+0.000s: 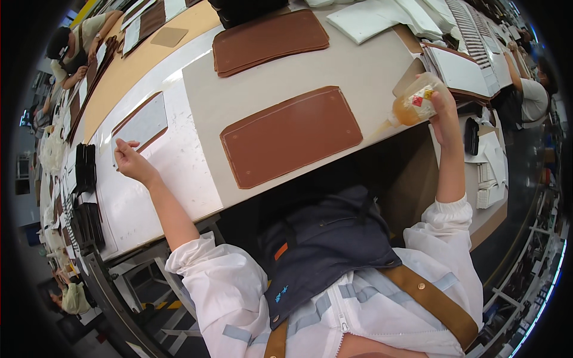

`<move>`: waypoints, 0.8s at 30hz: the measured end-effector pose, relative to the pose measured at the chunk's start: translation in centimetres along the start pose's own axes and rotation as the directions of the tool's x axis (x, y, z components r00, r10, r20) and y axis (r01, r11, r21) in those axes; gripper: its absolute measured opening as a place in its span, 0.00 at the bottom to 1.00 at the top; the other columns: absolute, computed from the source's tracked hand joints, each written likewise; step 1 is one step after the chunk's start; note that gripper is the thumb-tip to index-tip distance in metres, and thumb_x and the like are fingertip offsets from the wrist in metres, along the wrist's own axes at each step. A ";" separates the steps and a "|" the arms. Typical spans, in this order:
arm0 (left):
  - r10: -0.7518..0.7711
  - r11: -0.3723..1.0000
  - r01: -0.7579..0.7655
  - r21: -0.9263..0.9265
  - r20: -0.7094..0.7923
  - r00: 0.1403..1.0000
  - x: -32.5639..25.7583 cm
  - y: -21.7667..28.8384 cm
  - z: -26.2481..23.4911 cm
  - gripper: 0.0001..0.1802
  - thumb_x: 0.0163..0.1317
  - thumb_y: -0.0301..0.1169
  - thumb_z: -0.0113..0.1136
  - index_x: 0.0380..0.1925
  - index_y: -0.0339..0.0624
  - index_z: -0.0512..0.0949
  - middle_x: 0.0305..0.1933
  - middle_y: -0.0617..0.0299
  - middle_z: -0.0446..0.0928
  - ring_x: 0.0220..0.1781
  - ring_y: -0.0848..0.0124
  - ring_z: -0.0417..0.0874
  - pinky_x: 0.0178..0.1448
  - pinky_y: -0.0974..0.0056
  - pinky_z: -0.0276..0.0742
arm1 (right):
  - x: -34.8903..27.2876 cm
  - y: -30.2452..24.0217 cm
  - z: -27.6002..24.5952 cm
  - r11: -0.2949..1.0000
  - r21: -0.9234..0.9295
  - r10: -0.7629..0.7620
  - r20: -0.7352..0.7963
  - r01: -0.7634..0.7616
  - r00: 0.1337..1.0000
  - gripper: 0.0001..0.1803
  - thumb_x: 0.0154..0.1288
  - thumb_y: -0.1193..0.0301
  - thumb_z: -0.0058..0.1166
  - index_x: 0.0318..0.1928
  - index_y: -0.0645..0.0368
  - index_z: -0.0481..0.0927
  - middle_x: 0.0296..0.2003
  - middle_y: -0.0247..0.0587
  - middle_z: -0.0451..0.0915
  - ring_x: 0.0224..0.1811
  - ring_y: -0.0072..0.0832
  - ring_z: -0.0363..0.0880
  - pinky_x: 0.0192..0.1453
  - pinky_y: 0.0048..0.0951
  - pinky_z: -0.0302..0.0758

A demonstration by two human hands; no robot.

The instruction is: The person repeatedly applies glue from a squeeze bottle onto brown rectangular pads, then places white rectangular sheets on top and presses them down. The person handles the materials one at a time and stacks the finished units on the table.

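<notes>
glue work seems the step in hand: our right hand (pixel 444 110) is closed around a squeeze bottle of amber liquid (pixel 415 102), tipped nozzle-left just right of the brown leather panel (pixel 291 134) lying flat at the bench's near edge. our left hand (pixel 132 161) rests loosely curled and holding nothing on the white board (pixel 179 161), left of the panel. next, we judge, the nozzle must meet the panel's stitched edge.

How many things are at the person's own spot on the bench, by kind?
Brown leather panel: 1
Stack of brown panels: 1
Glue bottle, held in the right hand: 1
Grey sheet by the left hand: 1
Total: 4
</notes>
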State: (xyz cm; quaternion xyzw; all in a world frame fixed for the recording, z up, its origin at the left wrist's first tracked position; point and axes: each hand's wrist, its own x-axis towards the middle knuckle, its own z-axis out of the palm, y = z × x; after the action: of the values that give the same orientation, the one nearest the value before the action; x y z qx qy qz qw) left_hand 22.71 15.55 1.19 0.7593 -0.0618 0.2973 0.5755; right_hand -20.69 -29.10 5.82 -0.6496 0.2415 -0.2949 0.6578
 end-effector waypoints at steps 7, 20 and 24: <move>0.020 1.000 -0.020 -0.016 -0.003 1.000 0.0 -0.3 -0.1 0.28 0.74 0.51 0.54 0.20 0.43 0.72 0.24 0.68 0.75 0.31 0.76 0.73 0.44 0.68 0.68 | -6.8 0.4 0.0 0.837 0.543 0.215 -0.214 -0.067 0.953 0.25 0.73 0.59 0.57 0.63 0.60 0.70 0.57 0.44 0.79 0.58 0.34 0.81 0.58 0.39 0.81; 0.009 0.999 -0.009 -0.036 0.006 1.000 -0.1 -0.2 0.2 0.28 0.74 0.50 0.55 0.19 0.43 0.72 0.23 0.68 0.75 0.29 0.77 0.71 0.41 0.69 0.67 | -14.3 3.0 6.3 0.963 -0.158 -0.270 -0.492 0.220 0.828 0.31 0.62 0.72 0.63 0.62 0.62 0.62 0.57 0.46 0.71 0.60 0.29 0.72 0.68 0.32 0.69; 0.023 0.998 -0.023 -0.051 -0.002 1.000 0.0 -0.3 0.0 0.28 0.74 0.50 0.55 0.19 0.43 0.72 0.23 0.68 0.75 0.29 0.77 0.70 0.41 0.69 0.67 | -14.3 3.2 6.7 0.939 -0.246 -0.329 -0.434 0.241 0.839 0.32 0.61 0.71 0.64 0.61 0.62 0.62 0.58 0.46 0.70 0.60 0.30 0.71 0.67 0.33 0.69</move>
State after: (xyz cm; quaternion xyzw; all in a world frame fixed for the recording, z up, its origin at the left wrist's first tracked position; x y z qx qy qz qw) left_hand 22.85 15.62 0.87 0.7435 -0.0777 0.3028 0.5912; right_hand -25.89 -14.33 1.96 -0.6448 0.3193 -0.5144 0.4666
